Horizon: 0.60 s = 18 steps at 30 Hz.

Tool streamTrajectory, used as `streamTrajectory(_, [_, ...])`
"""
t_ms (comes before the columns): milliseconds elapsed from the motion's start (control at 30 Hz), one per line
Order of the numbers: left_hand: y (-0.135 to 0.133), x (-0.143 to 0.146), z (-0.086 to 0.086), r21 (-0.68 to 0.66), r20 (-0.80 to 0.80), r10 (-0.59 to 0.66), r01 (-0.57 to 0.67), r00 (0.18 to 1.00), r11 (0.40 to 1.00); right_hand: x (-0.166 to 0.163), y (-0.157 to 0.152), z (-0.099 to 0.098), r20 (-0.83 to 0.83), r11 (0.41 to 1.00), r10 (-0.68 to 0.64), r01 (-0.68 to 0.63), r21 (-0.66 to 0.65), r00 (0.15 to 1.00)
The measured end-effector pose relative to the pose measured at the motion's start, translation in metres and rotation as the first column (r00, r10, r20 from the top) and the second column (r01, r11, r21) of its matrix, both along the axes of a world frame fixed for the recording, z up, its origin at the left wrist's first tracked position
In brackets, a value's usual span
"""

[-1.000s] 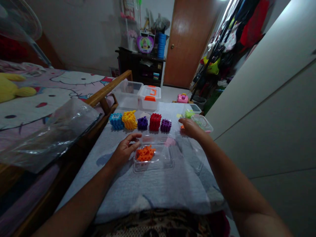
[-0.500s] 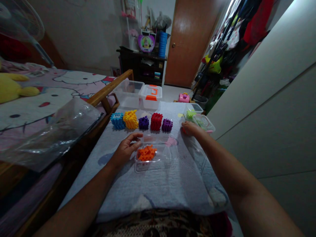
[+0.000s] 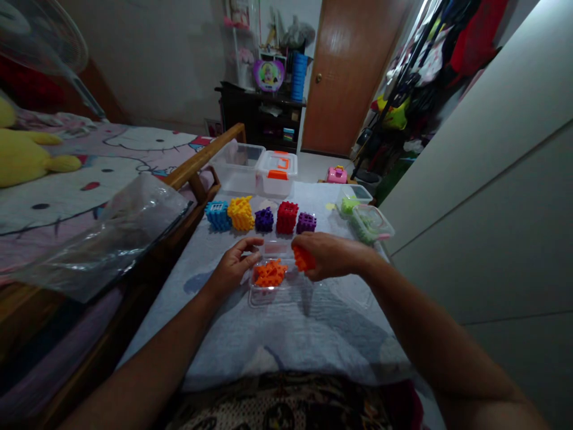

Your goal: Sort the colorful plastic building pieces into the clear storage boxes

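Observation:
My right hand (image 3: 333, 254) grips a stack of orange interlocking blocks (image 3: 304, 258) above the right end of a clear plastic box (image 3: 264, 298). Inside that box, toward its left end, lies a heap of loose orange blocks (image 3: 271, 272). My left hand (image 3: 233, 263) rests at the box's left side with its fingers stretched out and apart, thumb near the rim. Behind the box stands a row of block stacks: blue (image 3: 218, 216), yellow (image 3: 241, 214), dark purple (image 3: 264, 220), red (image 3: 287, 218) and purple (image 3: 307, 222).
Clear boxes with green pieces (image 3: 348, 206) sit at the right edge of the cloth-covered table (image 3: 250, 340). At the back are a large clear bin (image 3: 239, 170) and a lidded box with orange clips (image 3: 276, 174). A wooden bed rail (image 3: 203, 158) borders the left, a pale cabinet (image 3: 501, 197) the right.
My right hand has moved left from beside the green boxes to over the clear box, carrying the orange block stack. My left hand has stayed by the box.

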<state>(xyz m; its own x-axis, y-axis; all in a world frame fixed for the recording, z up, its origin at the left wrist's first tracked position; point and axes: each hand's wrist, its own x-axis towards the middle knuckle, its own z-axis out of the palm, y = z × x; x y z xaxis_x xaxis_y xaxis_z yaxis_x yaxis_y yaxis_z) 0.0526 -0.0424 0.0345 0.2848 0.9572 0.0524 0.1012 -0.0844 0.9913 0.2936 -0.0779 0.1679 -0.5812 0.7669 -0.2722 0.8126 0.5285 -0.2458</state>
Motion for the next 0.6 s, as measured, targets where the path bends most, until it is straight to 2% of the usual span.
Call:
streamTrajectory(100, [0.000, 0.000, -0.001, 0.014, 0.013, -0.008, 0.008, 1.000, 1.000, -0.019, -0.001, -0.021, 0.158, 0.999, 0.031, -0.026, -0.033, 0.987])
streamTrajectory(200, [0.001, -0.001, -0.003, 0.022, 0.024, -0.023, 0.023, 0.999, 0.999, -0.023, 0.005, -0.039, 0.242, 0.999, 0.049, -0.047, -0.014, 0.969])
streamTrajectory(467, [0.000, -0.001, -0.002, 0.013, 0.028, -0.031, 0.031, 0.999, 0.999, -0.025, 0.011, -0.058, 0.338, 0.999, 0.049, -0.048, -0.013, 0.940])
streamTrajectory(600, [-0.001, 0.000, 0.000, -0.007, 0.019, -0.026, 0.026, 0.999, 1.000, -0.027, 0.013, -0.066, 0.325, 0.999, 0.049, -0.046, -0.019, 0.944])
